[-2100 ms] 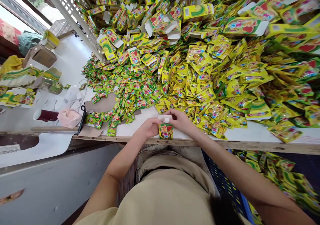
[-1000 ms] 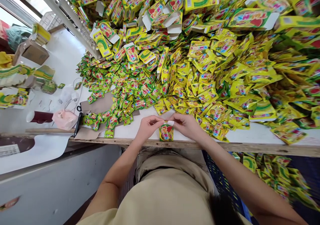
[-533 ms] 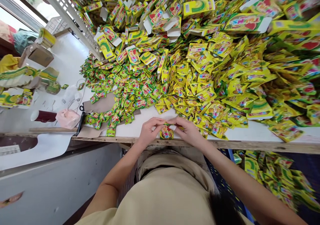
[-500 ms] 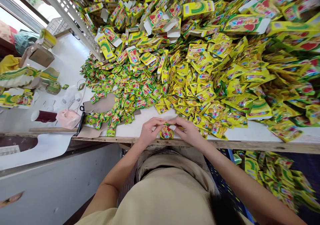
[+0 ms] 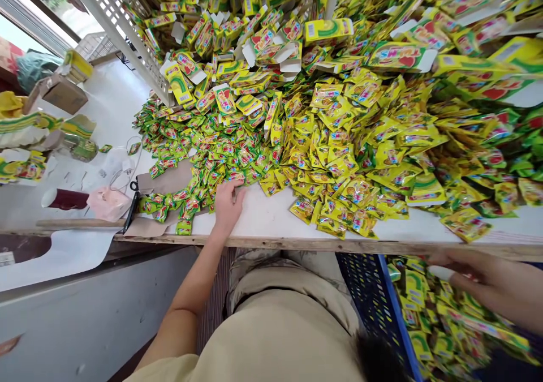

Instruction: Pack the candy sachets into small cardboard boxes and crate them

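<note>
On the front of the white table, my left hand is at the near edge of the heap of small green packets, its thumb and fingertips closing on a small green packet. My right hand, blurred, is over the blue crate below the table's right edge. Its fingers are apart, nothing shows between them, and something white covers one fingertip. Yellow and green packs fill the crate. Larger yellow packets lie heaped right of my left hand.
Open yellow boxes lie across the back, beside a white lattice basket wall. At left are a dark red cylinder, a pink item, a black tool and a cardboard box. A wooden edge runs along the table front.
My hands have separated from the pack they held together at the table edge. My left hand has moved left to the green packets, my right hand far right over the crate. That pack has left the table front.
</note>
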Demonstrator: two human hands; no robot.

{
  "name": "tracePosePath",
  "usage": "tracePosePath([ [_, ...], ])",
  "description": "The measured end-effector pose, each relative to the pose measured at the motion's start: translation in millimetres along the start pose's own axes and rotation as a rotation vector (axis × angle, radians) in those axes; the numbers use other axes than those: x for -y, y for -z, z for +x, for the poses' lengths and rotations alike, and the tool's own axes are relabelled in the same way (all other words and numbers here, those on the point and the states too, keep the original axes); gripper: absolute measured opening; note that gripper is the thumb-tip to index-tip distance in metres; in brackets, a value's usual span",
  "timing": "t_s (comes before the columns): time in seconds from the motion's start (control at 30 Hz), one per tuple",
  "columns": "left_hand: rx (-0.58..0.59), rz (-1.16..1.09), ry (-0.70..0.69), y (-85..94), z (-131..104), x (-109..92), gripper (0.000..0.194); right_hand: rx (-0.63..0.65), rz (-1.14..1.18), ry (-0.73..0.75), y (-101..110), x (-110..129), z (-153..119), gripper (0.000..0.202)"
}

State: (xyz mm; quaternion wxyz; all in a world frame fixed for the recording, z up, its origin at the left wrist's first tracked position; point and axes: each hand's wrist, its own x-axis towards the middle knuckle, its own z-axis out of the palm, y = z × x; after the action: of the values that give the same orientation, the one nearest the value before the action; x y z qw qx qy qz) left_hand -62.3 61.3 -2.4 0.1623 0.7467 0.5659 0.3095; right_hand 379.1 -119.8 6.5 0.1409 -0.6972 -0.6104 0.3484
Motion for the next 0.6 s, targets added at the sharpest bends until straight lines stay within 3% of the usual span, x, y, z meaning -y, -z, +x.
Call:
tracePosePath([
  [0.03,0.015,0.078,-0.027,-2.7,8,0,0.021,-0.046,0.007,0.015,-6,8,0,0.021],
  [0.1,0.091,0.236,-0.064,-11.7,23,-1,0.029,-0.024,0.074,0.115,-30,48,14,0.018],
  [0.2,0.205,0.396,-0.099,-24.8,40,-1,0.030,0.067,0.095,0.320,-79,132,60,0.029],
  [0.3,0.172,0.354,-0.110,-23.9,50,4,0.019,0.018,-0.050,0.451,-122,191,112,0.049],
  [0.43,-0.049,0.081,-0.064,-5.2,52,7,0.029,-0.122,-0.368,0.414,-153,214,159,0.043],
  [0.53,-0.210,-0.199,-0.023,4.5,46,0,0.027,-0.138,-0.433,0.390,-153,212,171,0.035],
  [0.6,-0.249,-0.384,0.090,4.3,39,-8,0.028,-0.147,-0.312,0.376,-144,208,169,0.031],
])
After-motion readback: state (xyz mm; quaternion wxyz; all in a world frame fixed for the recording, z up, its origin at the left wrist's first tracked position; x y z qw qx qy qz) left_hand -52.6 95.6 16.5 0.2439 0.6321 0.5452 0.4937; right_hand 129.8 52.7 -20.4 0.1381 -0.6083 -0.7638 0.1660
